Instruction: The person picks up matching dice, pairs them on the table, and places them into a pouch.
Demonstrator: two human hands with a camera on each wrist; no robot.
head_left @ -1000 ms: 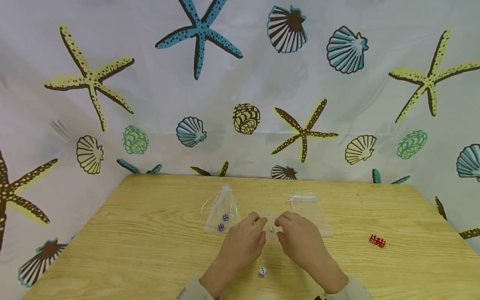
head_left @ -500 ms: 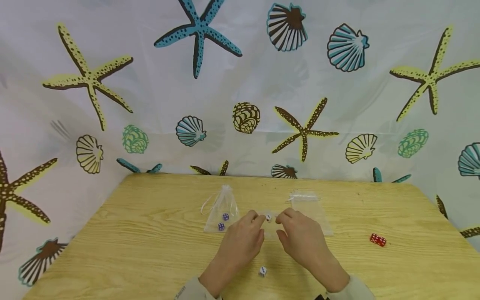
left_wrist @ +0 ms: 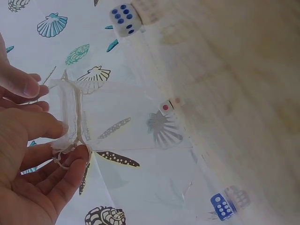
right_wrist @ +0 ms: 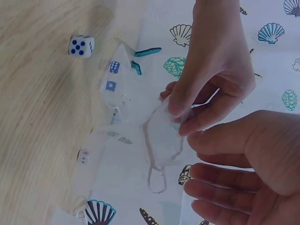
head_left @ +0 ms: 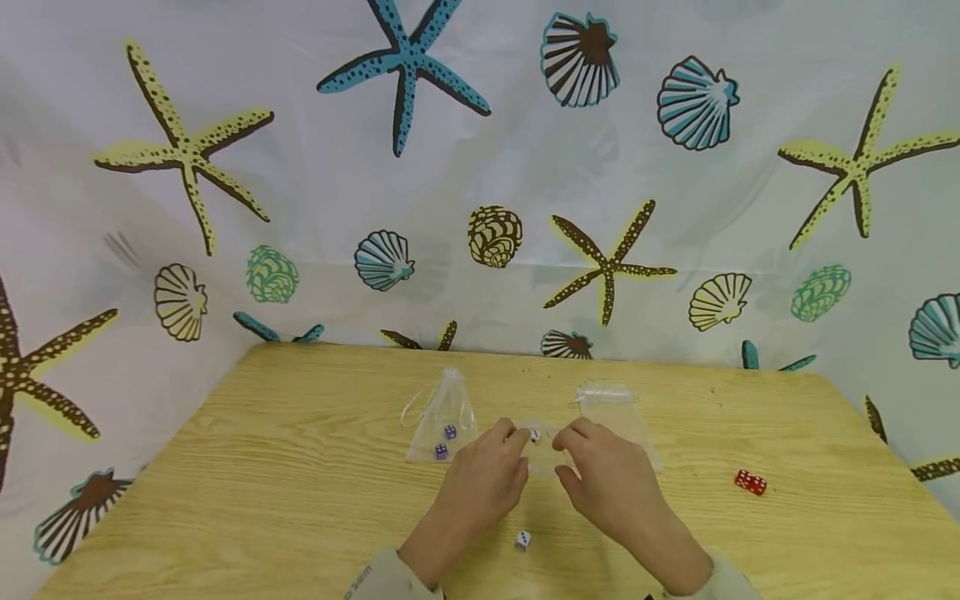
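Observation:
In the head view, both hands meet over the middle of the table at a sheer white drawstring pouch [right_wrist: 164,136]. My left hand [head_left: 486,473] pinches the pouch near its gathered mouth, thumb on one side and fingers on the other. A thin cord loop [right_wrist: 157,182] hangs from the mouth. My right hand [head_left: 606,471] is close beside it, fingers extended and apart from the loop in the right wrist view. Inside the lower pouch lies a white die [left_wrist: 165,107] with a red pip. Nearer the person sits another white die [head_left: 523,540] with blue pips.
Left of the hands, a sheer pouch [head_left: 429,446] with drawn cords contains two purple dice [head_left: 441,451]. Behind the right hand lies another flat sheer pouch [head_left: 607,393]. Two red dice [head_left: 751,482] sit together at the right. A shell-patterned cloth [head_left: 480,167] surrounds the wooden table [head_left: 300,467].
The white die in the pouch has shifted away from the person and slightly left since one second ago. Both hands have stayed nearly in place.

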